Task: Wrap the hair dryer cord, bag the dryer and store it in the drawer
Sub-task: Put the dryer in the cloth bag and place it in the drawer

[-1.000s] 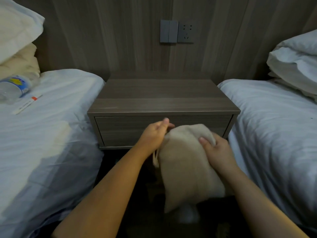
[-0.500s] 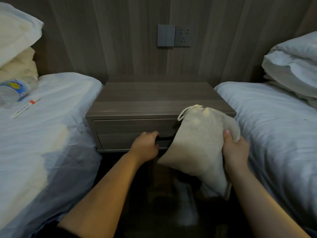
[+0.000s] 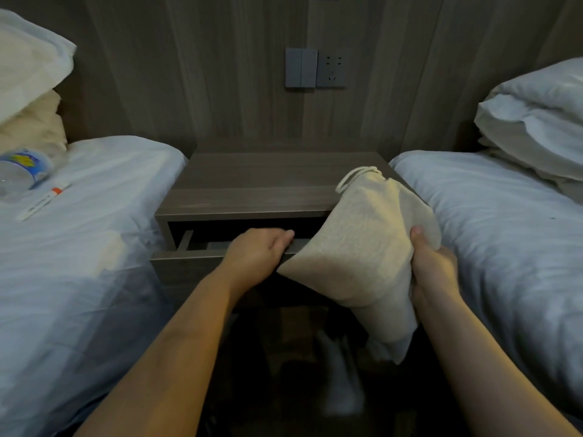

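Observation:
A beige drawstring bag hangs in front of the nightstand's right half, its tied mouth up. The hair dryer is hidden inside it. My right hand grips the bag's right side. My left hand curls over the top edge of the drawer front. The drawer stands partly pulled out of the wooden nightstand, showing a dark gap behind the front.
White beds flank the nightstand, left bed and right bed. A water bottle and a small packet lie on the left bed. Pillows are stacked at the right. A wall switch and socket sit above.
My left hand let go of the bag, took the drawer front and pulled the drawer partly out. My right hand lifted the bag up and to the right.

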`<action>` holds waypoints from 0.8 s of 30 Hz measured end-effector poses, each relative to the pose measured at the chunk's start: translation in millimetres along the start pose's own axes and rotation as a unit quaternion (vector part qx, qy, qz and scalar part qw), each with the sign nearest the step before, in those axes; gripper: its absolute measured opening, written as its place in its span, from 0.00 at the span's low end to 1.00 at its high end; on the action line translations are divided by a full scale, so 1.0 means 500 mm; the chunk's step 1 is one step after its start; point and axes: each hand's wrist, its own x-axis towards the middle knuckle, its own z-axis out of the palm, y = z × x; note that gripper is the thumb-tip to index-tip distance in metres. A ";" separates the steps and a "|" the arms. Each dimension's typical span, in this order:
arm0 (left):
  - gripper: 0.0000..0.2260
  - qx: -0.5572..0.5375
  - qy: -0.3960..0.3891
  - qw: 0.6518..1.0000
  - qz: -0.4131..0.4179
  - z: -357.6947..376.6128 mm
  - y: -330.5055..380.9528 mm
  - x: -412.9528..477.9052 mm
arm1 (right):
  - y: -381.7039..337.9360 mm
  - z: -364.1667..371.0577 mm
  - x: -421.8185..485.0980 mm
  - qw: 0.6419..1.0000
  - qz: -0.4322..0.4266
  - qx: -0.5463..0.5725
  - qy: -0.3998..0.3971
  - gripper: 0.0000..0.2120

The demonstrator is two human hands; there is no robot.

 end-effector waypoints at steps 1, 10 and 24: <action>0.20 -0.031 -0.029 0.999 -0.034 -0.001 0.007 -0.004 | -0.002 0.005 -0.005 1.000 -0.005 -0.003 -0.004 0.09; 0.33 -0.169 -0.158 0.960 -0.159 -0.043 0.024 -0.015 | -0.065 0.008 -0.030 0.992 -0.020 -0.098 -0.071 0.10; 0.22 -0.447 -0.158 0.848 -0.238 -0.067 0.050 -0.025 | -0.081 0.100 0.017 0.883 0.139 -0.359 -0.269 0.19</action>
